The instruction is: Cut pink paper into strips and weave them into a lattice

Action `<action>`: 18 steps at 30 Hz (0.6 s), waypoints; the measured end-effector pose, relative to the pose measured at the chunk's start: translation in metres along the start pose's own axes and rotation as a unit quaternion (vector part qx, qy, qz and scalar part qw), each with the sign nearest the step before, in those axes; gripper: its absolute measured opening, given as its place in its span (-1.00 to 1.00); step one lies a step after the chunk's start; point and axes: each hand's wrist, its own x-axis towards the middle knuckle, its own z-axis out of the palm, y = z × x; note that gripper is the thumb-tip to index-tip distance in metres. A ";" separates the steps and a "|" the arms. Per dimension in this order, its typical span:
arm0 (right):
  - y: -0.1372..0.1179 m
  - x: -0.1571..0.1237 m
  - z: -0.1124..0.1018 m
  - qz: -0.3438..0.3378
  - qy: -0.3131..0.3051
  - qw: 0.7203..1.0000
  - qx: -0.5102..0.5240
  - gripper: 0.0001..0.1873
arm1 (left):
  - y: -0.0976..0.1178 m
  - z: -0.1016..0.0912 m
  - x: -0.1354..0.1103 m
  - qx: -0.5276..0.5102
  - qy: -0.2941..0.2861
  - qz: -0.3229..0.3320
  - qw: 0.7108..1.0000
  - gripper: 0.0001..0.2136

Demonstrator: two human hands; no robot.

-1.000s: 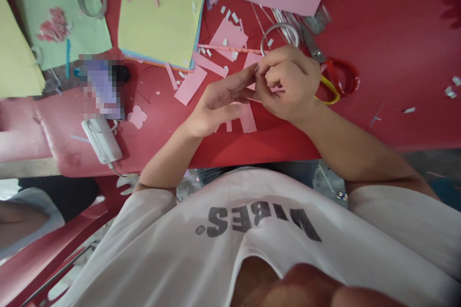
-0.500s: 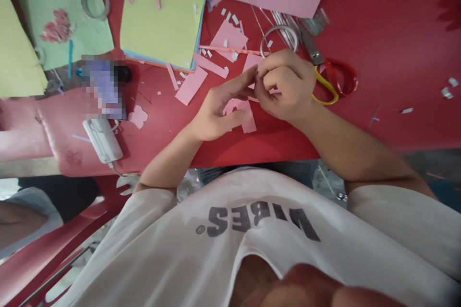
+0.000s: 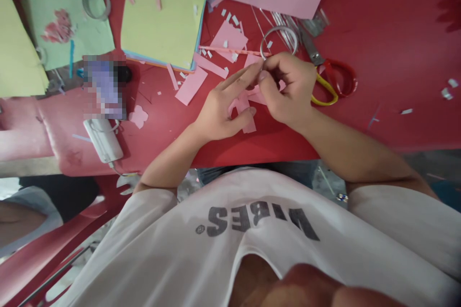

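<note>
"What did the ragged pink paper cut-out look like, and where was it?"

"It was small and irregular, with its long axis running across the red plastic table and rising slightly toward the right. It lay under both hands, a little in from the table's near edge."

"And the fingers?"

"The right hand had its fingers curled together, with the thumb close against them, pinching the paper, though the grip was partly hidden. The left hand was open with its fingers apart, and its index finger reached to just beside the right hand's fingertips."

"What lay around them?"

"Steel scissors with red and yellow plastic handles sat just right of the right hand. A thin silver ring lay just above the hands, near a narrow pink strip, and a stack of yellow-green card lay toward the far edge."
</note>
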 end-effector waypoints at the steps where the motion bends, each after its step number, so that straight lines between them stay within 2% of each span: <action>1: 0.000 0.000 0.000 0.002 0.001 1.000 0.000 -0.73 | -0.002 0.000 0.000 0.001 -0.001 0.006 1.000 -0.24; 6: -0.001 0.000 -0.003 0.005 0.005 0.999 -0.038 -0.78 | -0.004 0.001 0.001 -0.020 -0.006 0.017 1.000 -0.23; 13: -0.003 -0.001 -0.006 -0.021 0.005 0.995 -0.100 -0.76 | 0.012 0.003 0.004 -0.085 0.041 -0.076 0.993 -0.41; 18: -0.004 -0.001 -0.005 -0.059 0.025 0.994 -0.091 -0.79 | 0.017 0.005 0.004 -0.081 0.059 -0.092 0.991 -0.49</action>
